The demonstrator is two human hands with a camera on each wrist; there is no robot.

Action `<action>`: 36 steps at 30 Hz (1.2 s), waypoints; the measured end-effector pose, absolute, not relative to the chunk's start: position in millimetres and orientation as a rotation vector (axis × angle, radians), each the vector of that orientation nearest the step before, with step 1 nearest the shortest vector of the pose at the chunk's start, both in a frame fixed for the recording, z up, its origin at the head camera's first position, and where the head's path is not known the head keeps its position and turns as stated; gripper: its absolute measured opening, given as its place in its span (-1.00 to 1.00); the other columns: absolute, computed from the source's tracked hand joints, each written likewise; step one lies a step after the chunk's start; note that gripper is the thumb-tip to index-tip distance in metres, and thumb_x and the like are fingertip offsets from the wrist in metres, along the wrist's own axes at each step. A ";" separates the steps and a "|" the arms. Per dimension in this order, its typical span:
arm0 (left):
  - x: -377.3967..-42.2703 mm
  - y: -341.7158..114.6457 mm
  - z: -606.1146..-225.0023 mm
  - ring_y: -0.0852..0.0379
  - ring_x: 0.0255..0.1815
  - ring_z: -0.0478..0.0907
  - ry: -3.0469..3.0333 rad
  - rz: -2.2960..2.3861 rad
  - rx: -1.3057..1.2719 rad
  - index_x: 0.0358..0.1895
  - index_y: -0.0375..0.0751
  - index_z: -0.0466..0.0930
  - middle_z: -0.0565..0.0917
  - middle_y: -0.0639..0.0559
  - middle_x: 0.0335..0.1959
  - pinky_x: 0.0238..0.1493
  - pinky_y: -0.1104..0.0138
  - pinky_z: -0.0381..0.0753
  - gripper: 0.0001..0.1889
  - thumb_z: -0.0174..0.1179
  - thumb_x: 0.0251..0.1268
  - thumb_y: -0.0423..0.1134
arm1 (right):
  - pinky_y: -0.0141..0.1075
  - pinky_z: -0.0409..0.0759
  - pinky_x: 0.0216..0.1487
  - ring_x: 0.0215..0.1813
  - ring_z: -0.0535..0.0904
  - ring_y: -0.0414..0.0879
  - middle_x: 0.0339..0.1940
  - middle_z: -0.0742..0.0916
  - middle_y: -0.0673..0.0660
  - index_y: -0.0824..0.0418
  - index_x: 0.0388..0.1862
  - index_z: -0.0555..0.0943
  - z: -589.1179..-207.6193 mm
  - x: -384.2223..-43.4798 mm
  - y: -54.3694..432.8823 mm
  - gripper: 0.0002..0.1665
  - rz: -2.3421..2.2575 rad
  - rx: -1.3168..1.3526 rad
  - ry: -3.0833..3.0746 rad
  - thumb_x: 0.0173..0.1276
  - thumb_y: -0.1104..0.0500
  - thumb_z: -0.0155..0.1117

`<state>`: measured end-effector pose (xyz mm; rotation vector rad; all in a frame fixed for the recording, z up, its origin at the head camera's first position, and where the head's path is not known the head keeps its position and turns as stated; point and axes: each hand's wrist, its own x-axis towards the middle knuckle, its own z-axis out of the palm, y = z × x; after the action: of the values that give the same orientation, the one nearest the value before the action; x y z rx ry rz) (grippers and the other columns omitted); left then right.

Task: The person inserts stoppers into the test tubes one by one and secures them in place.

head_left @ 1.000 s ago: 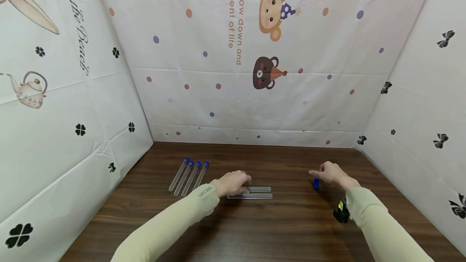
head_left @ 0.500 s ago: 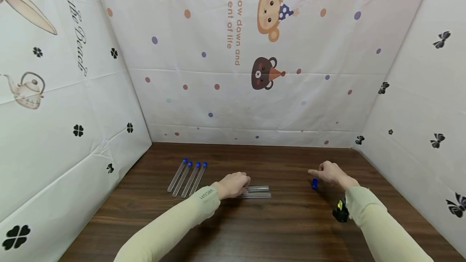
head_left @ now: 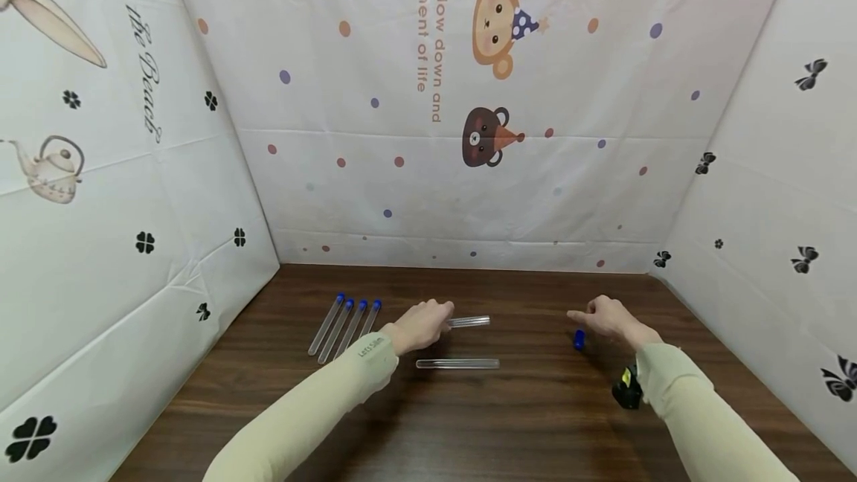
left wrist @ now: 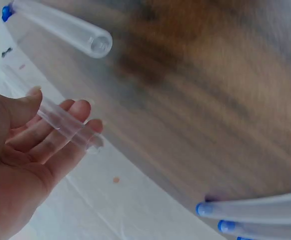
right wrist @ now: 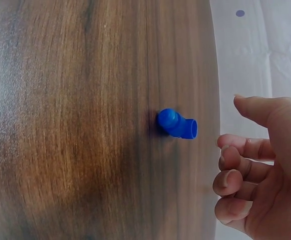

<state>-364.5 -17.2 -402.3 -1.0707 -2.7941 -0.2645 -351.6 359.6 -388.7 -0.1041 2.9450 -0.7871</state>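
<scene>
My left hand pinches a clear test tube between thumb and fingers; its end sticks out to the right. In the left wrist view, the held tube lies across the fingers, thumb on top. A second uncapped test tube lies on the table, nearer the body. My right hand is held at the right with loosely curled fingers and nothing in them. Just below it in the head view lie small blue caps. The right wrist view shows the blue caps close together, apart from the fingertips.
Several test tubes with blue caps lie side by side at the left of the brown wooden table. Printed white cloth stands behind and along both sides. A black device sits at the right wrist.
My left hand has moved away from the body, taking one test tube from beside the other, which stays on the table. The right hand and the blue caps have stayed in place.
</scene>
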 end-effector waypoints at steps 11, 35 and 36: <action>-369.1 -25.5 -389.9 0.16 -0.28 0.58 -2.756 -0.233 -1.066 0.14 -0.11 0.52 0.65 0.06 -0.22 -0.38 0.39 0.54 -0.62 0.12 0.28 -0.49 | -0.30 0.29 -0.57 -0.67 0.24 -0.18 -0.77 0.35 -0.05 0.17 -0.63 0.41 -383.8 -349.1 354.7 -0.46 -0.793 -0.127 2.940 0.43 -0.16 0.09; -370.7 -36.2 -388.7 0.15 -0.23 0.60 -2.786 -0.181 -1.037 0.24 -0.09 0.46 0.64 0.03 -0.17 -0.39 0.42 0.53 -0.45 0.16 0.16 -0.57 | -0.33 0.39 -0.61 -0.67 0.40 -0.17 -0.71 0.56 0.04 0.29 -0.48 0.53 -392.3 -350.3 348.2 -0.65 -0.637 -0.155 2.909 0.29 0.03 0.31; -370.8 -36.1 -389.0 0.15 -0.23 0.60 -2.787 -0.184 -1.039 0.24 -0.09 0.46 0.64 0.03 -0.17 -0.40 0.42 0.52 -0.45 0.16 0.15 -0.57 | -0.33 0.39 -0.61 -0.67 0.39 -0.17 -0.73 0.54 0.03 0.28 -0.51 0.52 -392.6 -350.4 347.6 -0.64 -0.631 -0.149 2.914 0.29 0.03 0.31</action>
<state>-370.8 -36.1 -389.0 -1.0385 -2.7875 -0.1840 -350.4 347.6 -392.6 -0.1491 2.9143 -0.6314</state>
